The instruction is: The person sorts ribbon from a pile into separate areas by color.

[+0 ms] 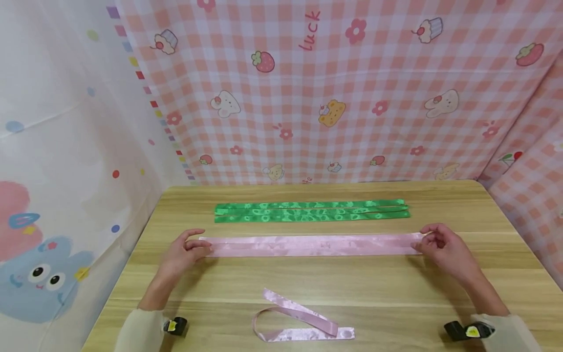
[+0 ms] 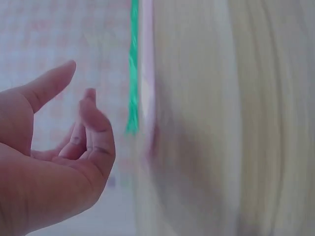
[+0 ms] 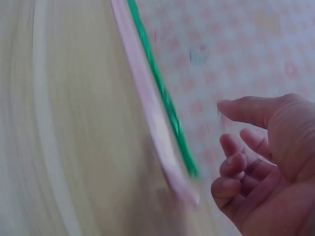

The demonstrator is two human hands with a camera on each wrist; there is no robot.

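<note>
Pink satin ribbon [image 1: 308, 245] lies straight across the table, apparently as two strips edge to edge. At its left end is my left hand [image 1: 188, 250]; in the left wrist view the thumb and loosely bent fingers [image 2: 101, 125] stand apart with nothing between them. My right hand [image 1: 446, 250] is at the other end. In the right wrist view its fingers [image 3: 234, 164] are loosely curled, the thumb apart, and no ribbon is in them. Nearer me, another pink ribbon [image 1: 314, 335] lies loosely looped and folded over itself.
Beyond the straight pink ribbon, green ribbon strips [image 1: 312, 211] lie side by side. All rest on a wood-grain table [image 1: 378, 288]. A pink checked cloth [image 1: 290, 98] hangs behind the table, and a white patterned cloth [image 1: 66, 142] hangs at the left.
</note>
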